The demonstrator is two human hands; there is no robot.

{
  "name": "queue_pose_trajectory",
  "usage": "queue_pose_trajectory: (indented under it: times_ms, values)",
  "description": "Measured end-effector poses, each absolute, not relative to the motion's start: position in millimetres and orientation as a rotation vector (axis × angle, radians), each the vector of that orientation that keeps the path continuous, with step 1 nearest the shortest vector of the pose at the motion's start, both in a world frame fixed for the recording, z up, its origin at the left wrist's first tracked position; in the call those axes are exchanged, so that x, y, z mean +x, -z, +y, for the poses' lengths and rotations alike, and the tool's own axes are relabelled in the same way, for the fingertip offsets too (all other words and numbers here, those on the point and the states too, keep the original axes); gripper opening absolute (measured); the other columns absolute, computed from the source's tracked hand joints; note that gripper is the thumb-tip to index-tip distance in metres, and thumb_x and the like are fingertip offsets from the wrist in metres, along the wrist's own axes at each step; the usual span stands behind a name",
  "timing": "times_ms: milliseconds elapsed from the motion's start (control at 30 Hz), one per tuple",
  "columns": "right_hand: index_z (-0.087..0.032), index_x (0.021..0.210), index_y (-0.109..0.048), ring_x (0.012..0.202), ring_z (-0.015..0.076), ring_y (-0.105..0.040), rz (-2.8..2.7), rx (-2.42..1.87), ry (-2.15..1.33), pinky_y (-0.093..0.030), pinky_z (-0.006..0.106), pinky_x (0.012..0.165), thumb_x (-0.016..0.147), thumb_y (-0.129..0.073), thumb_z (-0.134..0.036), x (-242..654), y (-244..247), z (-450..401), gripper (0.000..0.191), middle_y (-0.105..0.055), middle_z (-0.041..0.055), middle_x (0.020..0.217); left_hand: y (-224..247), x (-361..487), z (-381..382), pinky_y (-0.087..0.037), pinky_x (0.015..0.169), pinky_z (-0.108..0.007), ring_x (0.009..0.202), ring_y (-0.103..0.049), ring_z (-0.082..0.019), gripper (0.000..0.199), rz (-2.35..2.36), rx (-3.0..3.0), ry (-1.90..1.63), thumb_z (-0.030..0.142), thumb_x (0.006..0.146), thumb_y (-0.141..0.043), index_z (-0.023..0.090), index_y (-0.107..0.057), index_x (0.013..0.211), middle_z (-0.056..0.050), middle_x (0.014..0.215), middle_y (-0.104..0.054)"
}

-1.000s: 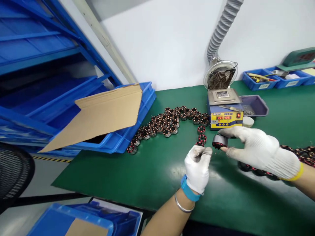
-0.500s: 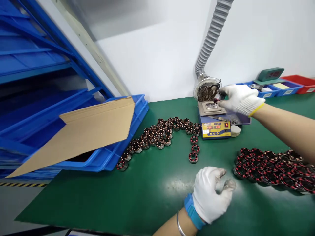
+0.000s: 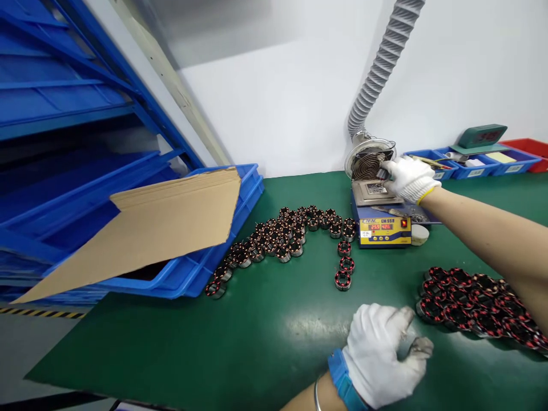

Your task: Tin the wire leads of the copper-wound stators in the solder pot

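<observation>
My right hand (image 3: 409,178), in a white glove, pinches a small dark ring-shaped coil part (image 3: 383,173) above the solder pot (image 3: 384,231) with its digital display. My left hand (image 3: 385,354), gloved with dirty fingertips, hovers over the green table near the front, thumb and fingers apart with nothing between them. Ahead of it stand three red-and-black ring parts (image 3: 343,279) in a short column. Many copper-wound ring parts (image 3: 282,234) spread in a band to the left. Several rows of red-wound ring parts (image 3: 462,297) lie at the right, partly below my right forearm.
Blue crates (image 3: 184,277) with a cardboard sheet (image 3: 184,222) stand at the left beside a blue rack. A grey exhaust hose (image 3: 381,74) hangs behind the pot. Small blue bins (image 3: 475,170), a green clock (image 3: 486,136) and a round pale pad (image 3: 420,235) are at the right.
The view has shifted slightly, moving the table items rightward. My right hand has tilted the ring part and lifted it a little off the pot's plate. My left hand stays apart-fingered.
</observation>
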State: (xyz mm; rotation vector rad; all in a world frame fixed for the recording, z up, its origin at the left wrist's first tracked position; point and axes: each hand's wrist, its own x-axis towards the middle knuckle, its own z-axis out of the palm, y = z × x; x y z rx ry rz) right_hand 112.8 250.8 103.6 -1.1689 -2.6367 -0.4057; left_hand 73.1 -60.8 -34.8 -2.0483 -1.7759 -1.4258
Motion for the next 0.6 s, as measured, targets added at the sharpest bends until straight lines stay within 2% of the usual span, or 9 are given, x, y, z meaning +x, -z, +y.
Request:
queue_pose_trajectory:
  times_ms: [300,600]
  values:
    - [-0.009,0.141,-0.059,0.115,0.0333,-0.058,-2.586,-1.157,0.336,-0.043,0.039,0.089,0.099,-0.044,-0.042,117.8,-89.8,254.4,0.055,-0.063,0.0252,0.127,38.4,73.2,-61.5,-0.047,0.064,-0.037,0.071,-0.066,-0.022,0.037,-1.749,-2.035,1.480,0.027,0.078,-0.067,0.019,-0.061,0.114,-0.005,0.087,-0.073]
    - [-0.018,0.138,-0.062,0.107,0.0288,-0.061,-2.371,-1.320,0.092,-0.044,0.035,0.085,0.095,-0.051,-0.049,128.7,-77.7,270.4,0.055,-0.065,0.0201,0.129,38.5,73.9,-61.4,-0.047,0.063,-0.037,0.071,-0.067,-0.023,0.035,-1.795,-2.060,1.446,0.027,0.075,-0.067,0.022,-0.060,0.109,-0.005,0.086,-0.073]
